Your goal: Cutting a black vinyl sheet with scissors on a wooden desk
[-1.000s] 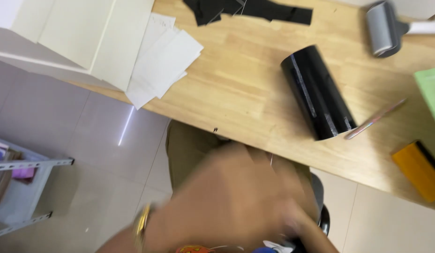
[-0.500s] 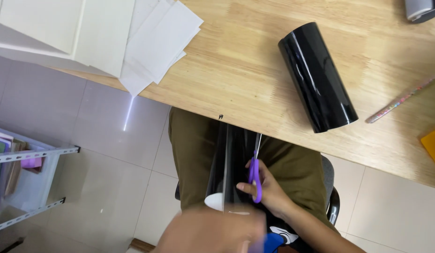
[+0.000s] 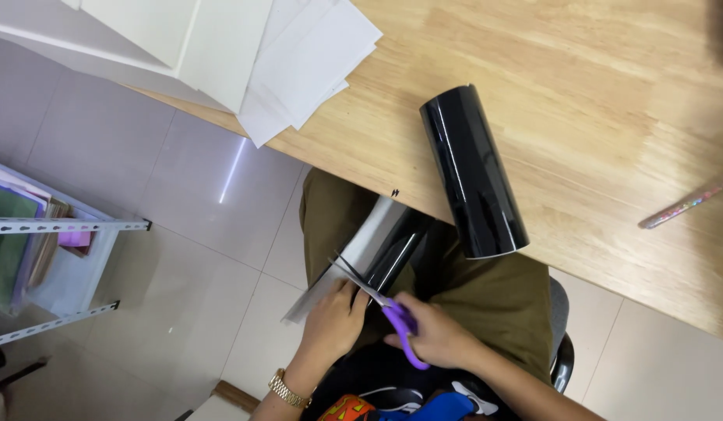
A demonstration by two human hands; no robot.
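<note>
Over my lap, my left hand [image 3: 330, 327] grips the near end of a glossy black sheet [image 3: 377, 245] that curls up toward the table edge. My right hand [image 3: 435, 335] holds purple-handled scissors [image 3: 381, 300], whose open blades straddle the sheet's edge just beside my left thumb. A gold watch sits on my left wrist. On the wooden table [image 3: 580, 101] a roll of glossy black film [image 3: 472, 171] lies with its near end reaching the edge.
White sheets and boards [image 3: 245, 54] overhang the table's left corner. A glittery pen [image 3: 685, 204] lies at the right. A metal shelf rack [image 3: 42, 249] with coloured paper stands on the tiled floor at the left. I sit on a black chair.
The view has steadied and dropped toward my lap. My left hand, earlier a blur in front of the camera, now holds the sheet, and the scissors have come to its edge.
</note>
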